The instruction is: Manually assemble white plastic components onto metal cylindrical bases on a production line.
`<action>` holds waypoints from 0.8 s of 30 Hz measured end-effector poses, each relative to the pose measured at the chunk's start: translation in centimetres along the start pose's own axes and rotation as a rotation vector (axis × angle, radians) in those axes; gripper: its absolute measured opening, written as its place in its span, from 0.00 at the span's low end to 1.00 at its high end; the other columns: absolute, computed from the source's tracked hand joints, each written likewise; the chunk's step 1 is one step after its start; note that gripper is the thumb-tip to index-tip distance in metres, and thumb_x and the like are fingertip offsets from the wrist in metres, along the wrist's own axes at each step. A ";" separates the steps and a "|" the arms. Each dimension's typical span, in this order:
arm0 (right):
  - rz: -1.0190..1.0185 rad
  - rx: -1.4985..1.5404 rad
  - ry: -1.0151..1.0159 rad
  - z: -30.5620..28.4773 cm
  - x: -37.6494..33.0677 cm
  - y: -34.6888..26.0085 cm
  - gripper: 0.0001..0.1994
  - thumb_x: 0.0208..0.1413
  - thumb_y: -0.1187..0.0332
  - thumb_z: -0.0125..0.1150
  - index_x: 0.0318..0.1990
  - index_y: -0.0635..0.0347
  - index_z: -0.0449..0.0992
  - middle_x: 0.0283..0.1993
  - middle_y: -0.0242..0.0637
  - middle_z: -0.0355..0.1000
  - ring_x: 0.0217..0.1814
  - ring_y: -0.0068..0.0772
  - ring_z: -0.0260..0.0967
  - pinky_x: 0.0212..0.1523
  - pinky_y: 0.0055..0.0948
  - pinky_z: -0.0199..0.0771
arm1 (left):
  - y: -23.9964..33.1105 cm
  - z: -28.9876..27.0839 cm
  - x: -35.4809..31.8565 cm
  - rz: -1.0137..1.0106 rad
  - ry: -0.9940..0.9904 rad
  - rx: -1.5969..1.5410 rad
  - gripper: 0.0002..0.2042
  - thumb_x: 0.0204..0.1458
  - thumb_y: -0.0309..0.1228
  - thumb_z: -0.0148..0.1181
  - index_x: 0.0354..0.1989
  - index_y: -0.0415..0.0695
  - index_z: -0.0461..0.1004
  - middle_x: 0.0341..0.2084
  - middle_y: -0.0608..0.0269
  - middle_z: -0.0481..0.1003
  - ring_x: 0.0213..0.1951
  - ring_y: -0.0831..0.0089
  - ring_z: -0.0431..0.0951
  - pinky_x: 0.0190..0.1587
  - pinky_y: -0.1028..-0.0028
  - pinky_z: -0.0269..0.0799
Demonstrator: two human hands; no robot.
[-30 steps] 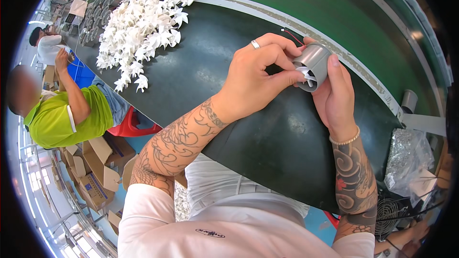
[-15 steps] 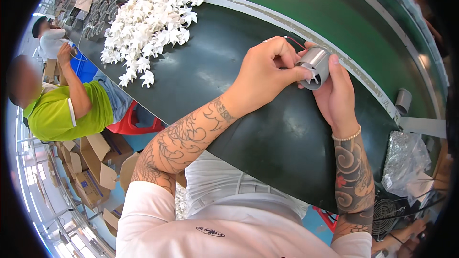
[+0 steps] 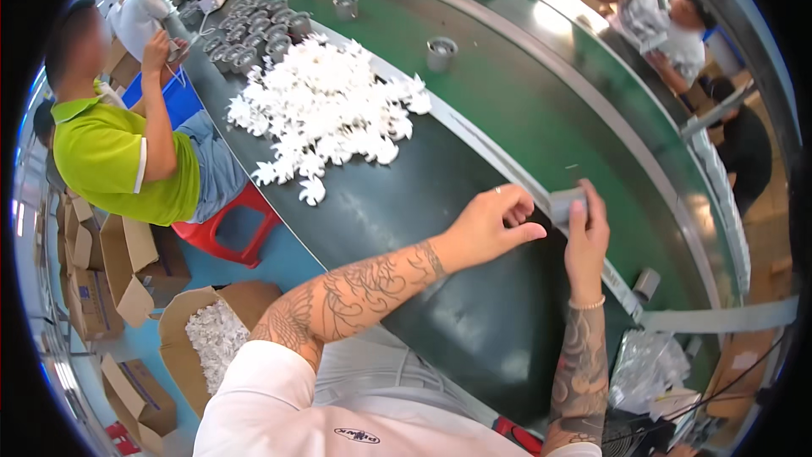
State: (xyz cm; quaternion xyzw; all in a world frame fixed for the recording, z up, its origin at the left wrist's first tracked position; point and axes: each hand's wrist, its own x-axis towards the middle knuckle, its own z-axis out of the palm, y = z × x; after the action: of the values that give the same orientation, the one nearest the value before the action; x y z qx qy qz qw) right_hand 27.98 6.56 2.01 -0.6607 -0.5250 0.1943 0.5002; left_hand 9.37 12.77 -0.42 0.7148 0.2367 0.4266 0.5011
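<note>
Right hand (image 3: 585, 241): grip closed on a grey cylinder (image 3: 565, 206), thumb on the near side, fingers round its right side. Cylinder is held up at the far long edge of the dark table (image 3: 474, 322), in line with the pale rail (image 3: 482, 148); contact with the rail cannot be told. Its inside is not visible from this angle.

Left hand (image 3: 491, 227): just left of the cylinder, over the table near the same edge. Fingers loosely curled, thumb spread away from them and pointing toward the cylinder; nothing seen pinched. Whether the curled fingers touch the cylinder is unclear.

Table, left part: heap of white bladed pieces (image 3: 330, 106), reaching the far rail; a few lie loose on its near side. Beyond the heap, toward the left end: closely set group of grey housings (image 3: 258, 34).

Beyond the rail: green belt (image 3: 524, 110). One grey cup-shaped part (image 3: 441, 53) stands on it; another grey cylinder (image 3: 646, 283) lies tilted by the rail, near the table's right end. Clear plastic bag (image 3: 647, 368) at that right end.
</note>
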 end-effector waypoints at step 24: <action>-0.704 -0.641 -0.559 31.5 42.8 -0.5 0.10 0.50 0.72 0.59 0.39 0.60 0.83 0.39 0.50 0.78 0.43 0.54 0.75 0.49 0.43 0.74 | -2.0 0.6 -0.3 -0.102 -0.270 -0.311 0.10 0.50 0.30 0.57 0.39 0.40 0.73 0.33 0.47 0.75 0.35 0.48 0.79 0.38 0.60 0.77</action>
State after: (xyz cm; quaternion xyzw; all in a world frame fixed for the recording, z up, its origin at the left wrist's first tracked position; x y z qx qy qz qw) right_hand 19.10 58.91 0.53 -0.4877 -0.8599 0.0135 0.1503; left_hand 9.91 13.01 -2.42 0.6665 0.1344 0.3323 0.6537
